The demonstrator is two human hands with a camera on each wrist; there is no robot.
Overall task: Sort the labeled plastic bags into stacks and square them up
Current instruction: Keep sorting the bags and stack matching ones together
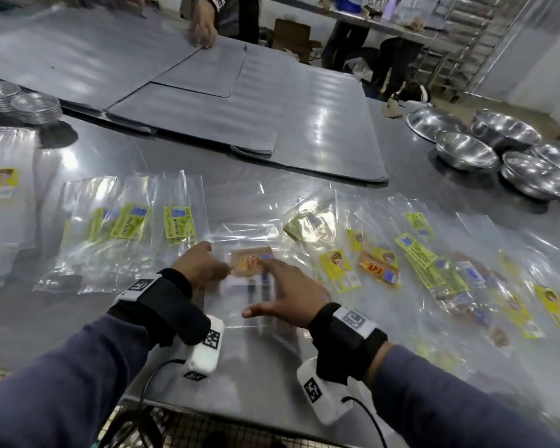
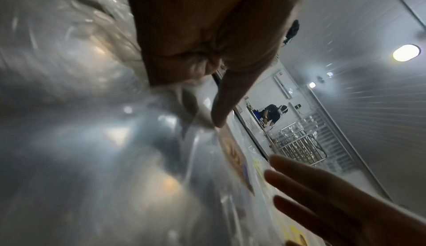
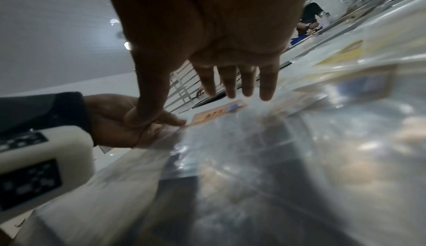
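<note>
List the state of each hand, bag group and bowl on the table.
left hand: pinching the orange-label bag
right hand: fingers straight, flat on that bag
orange-label bag: flat between both hands
green-label bags: fanned, overlapping
mixed bags: scattered, unsorted
bowls: upright, empty

I see desk (image 1: 162, 156): brushed grey steel, smooth, glaring highlights | clear plastic bags with yellow and orange paper labels (image 1: 379, 263): thin crinkled film, glossy | round steel bowls (image 1: 466, 150): polished, mirror-bright | flat grey sheets (image 1: 207, 101): smooth, semi-matt | black wrist straps (image 1: 162, 302): matt cloth | white camera housings (image 1: 204, 350): matt plastic
</note>
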